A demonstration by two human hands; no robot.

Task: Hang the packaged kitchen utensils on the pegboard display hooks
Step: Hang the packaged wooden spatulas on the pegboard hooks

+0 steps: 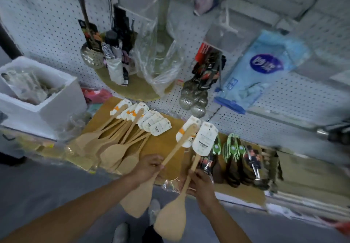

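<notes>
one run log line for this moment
left hand: holds wooden spatula | right hand: holds second spatula | pegboard: neither hung yet

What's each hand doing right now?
Left hand: grips a wooden spatula by its handle.
Right hand: grips a second wooden spatula.

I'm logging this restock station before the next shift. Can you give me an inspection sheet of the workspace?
Surface: white pegboard, cardboard ledge.
Job's things: one wooden spatula per hand; spatula pile on ledge.
Clutter: plastic bags, white foam box, blue tissue pack.
Grippers: left hand and right hand each grip a handle.
Cables: nothing seen.
Surroundings: hung strainers, green-tagged utensils.
</notes>
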